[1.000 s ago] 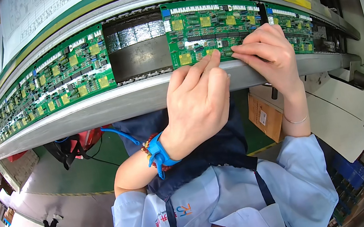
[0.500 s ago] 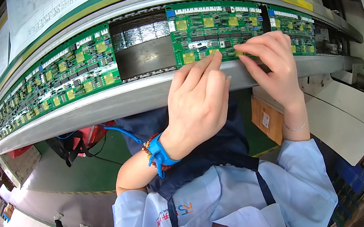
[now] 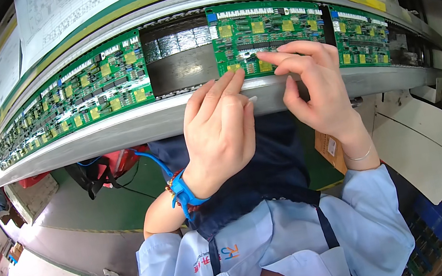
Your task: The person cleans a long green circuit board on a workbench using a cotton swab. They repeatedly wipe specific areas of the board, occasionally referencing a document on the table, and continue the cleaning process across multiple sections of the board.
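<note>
Head view: a green circuit board (image 3: 251, 38) is seated along a metal rail (image 3: 115, 134), between a dark gap (image 3: 181, 68) and a black strip (image 3: 328, 26). At its lower left edge the left hand (image 3: 221, 129) is placed, fingers bunched; whether anything is gripped cannot be told. Over its lower middle, the right hand (image 3: 314, 84) is poised, fingers and thumb parted, nothing seen held.

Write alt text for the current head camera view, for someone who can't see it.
A person's bare left hand, wearing a blue wrist strap, and bare right hand reach over a green rectangular circuit board studded with small components. The board sits along a long grey metal rail, a dark gap separating it from more green boards at left.
</note>
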